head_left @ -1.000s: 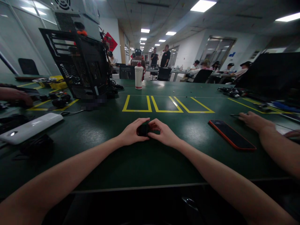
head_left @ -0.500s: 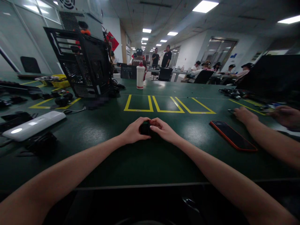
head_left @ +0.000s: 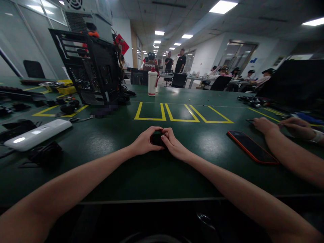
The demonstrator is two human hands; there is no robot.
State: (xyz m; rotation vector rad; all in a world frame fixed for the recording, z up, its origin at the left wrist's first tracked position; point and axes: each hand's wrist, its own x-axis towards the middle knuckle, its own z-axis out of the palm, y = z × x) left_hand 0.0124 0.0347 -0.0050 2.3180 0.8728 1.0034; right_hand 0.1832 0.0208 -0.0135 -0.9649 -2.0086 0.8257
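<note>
A small black object (head_left: 156, 139) is held low over or on the green tabletop (head_left: 152, 175), in front of me; its kind is too dark to make out. Around its left side curves my left hand (head_left: 144, 141), thumb at the near edge and fingers at the far edge. My right hand (head_left: 174, 143) grips the object's right side, its thumb and bent fingers pressed against it. Both hands cover much of it, and the fingertips of the two hands nearly meet at the far side.
Yellow tape outlines (head_left: 150, 118) lie beyond my hands, with a white bottle (head_left: 152, 83) farther back. To the left stand a white power strip (head_left: 40, 135) and a black computer case (head_left: 98, 74). An orange-edged phone (head_left: 251, 146) lies right, near another person's hand (head_left: 265, 125).
My right hand has shifted slightly, its thumb and fingers turning a little against the black object. My left hand stays put. The other person's far hand at right has moved left.
</note>
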